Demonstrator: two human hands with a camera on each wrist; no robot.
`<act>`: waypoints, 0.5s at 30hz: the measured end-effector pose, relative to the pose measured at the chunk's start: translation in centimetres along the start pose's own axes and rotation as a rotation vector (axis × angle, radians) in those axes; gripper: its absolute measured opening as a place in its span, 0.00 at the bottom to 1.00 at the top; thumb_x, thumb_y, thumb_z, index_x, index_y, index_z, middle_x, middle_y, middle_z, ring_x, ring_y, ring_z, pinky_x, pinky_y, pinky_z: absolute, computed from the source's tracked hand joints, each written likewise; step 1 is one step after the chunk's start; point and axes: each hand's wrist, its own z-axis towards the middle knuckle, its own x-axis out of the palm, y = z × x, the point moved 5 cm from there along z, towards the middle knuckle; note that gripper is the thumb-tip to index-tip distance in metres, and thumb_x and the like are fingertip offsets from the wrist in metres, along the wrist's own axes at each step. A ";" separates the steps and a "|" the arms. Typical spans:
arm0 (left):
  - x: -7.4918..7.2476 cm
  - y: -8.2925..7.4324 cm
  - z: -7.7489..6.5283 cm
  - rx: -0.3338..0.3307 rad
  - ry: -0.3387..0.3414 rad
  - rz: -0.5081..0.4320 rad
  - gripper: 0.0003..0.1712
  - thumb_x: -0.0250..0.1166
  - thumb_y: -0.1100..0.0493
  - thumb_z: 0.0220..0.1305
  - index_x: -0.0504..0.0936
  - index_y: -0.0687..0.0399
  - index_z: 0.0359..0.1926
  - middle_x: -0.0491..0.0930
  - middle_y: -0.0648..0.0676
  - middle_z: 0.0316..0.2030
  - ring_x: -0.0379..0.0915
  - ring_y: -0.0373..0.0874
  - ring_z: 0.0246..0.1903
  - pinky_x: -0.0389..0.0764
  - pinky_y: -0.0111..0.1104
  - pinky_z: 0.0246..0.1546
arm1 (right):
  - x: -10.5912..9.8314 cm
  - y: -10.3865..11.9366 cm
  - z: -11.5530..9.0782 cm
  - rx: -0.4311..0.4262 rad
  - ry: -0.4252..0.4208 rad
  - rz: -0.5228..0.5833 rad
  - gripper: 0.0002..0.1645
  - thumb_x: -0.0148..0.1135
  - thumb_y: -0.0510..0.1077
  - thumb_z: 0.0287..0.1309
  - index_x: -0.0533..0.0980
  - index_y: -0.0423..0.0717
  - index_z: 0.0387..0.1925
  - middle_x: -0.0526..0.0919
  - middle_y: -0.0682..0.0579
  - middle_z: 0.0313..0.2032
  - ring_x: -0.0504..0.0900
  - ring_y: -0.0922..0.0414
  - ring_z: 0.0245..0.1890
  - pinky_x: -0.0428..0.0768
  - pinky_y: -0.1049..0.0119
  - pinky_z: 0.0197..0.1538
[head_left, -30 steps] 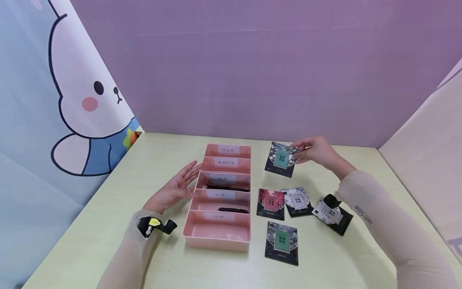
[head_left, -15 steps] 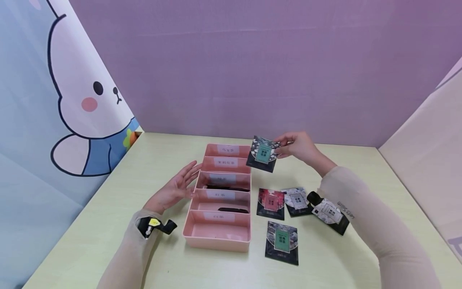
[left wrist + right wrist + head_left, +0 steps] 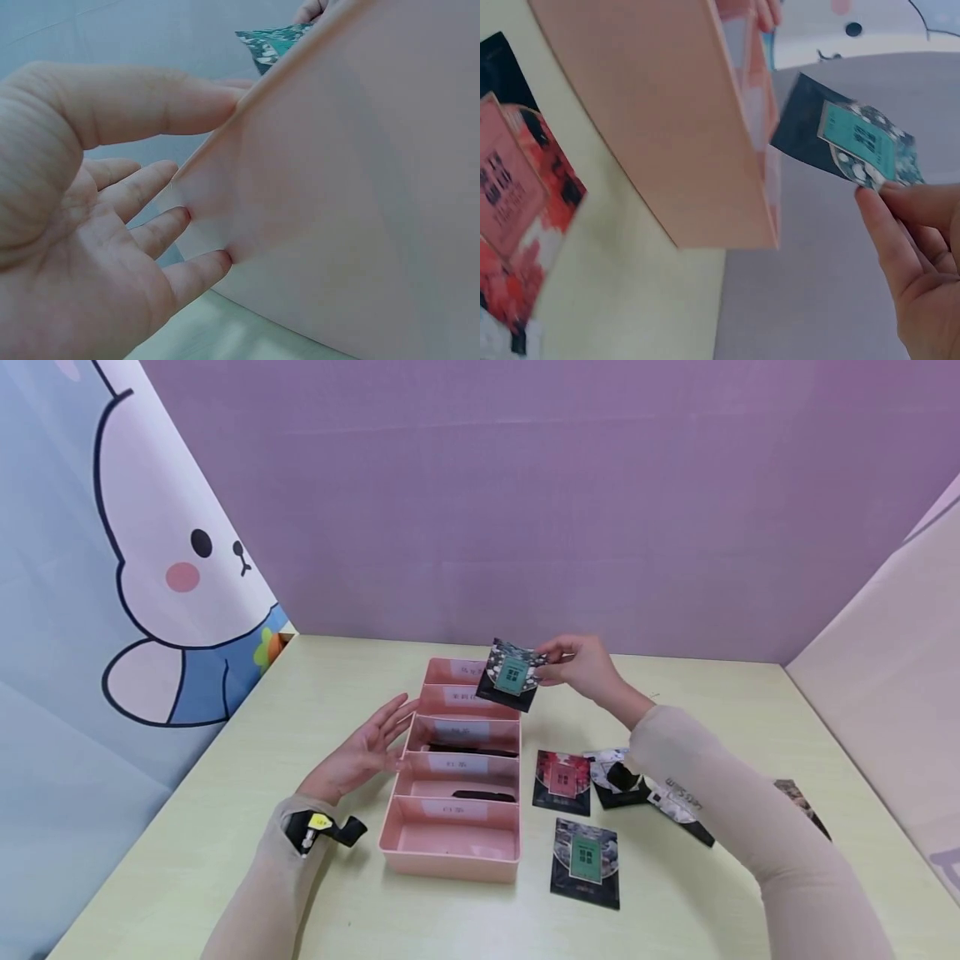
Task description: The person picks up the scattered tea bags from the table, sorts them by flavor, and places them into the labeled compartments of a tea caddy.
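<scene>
Head: your right hand (image 3: 581, 668) has carried the flat black-and-teal printed sachet (image 3: 512, 675) left, now over the far end of the long pink plastic divided box (image 3: 450, 865); rear slots look within reach. Left wrist: your left hand (image 3: 97, 247), fingers spread, touches the box's side. Right wrist: you're pinching the sachet's edge.
</scene>
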 end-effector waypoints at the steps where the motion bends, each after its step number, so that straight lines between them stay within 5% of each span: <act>1: 0.0 0.0 0.0 -0.001 -0.002 -0.003 0.62 0.64 0.76 0.55 0.31 0.56 0.79 0.36 0.58 0.79 0.29 0.58 0.76 0.43 0.56 0.71 | 0.3 0.0 0.0 -0.016 -0.004 0.004 0.18 0.66 0.24 0.54 0.79 0.26 0.49 0.74 0.43 0.31 0.87 0.56 0.33 0.86 0.57 0.40; 8: 0.0 0.1 0.0 0.006 -0.005 -0.014 0.61 0.62 0.77 0.55 0.34 0.54 0.79 0.35 0.60 0.79 0.28 0.59 0.76 0.39 0.59 0.71 | 2.0 -0.4 -0.3 -0.101 -0.028 0.013 0.14 0.67 0.24 0.53 0.81 0.27 0.44 0.75 0.43 0.31 0.87 0.54 0.33 0.87 0.60 0.38; 15: 0.0 0.0 0.1 0.013 0.003 -0.024 0.62 0.61 0.78 0.53 0.31 0.58 0.78 0.34 0.61 0.78 0.28 0.59 0.76 0.40 0.58 0.71 | 2.8 -0.5 -0.9 -0.134 0.010 -0.101 0.09 0.68 0.26 0.54 0.84 0.31 0.38 0.84 0.41 0.32 0.87 0.49 0.32 0.87 0.62 0.37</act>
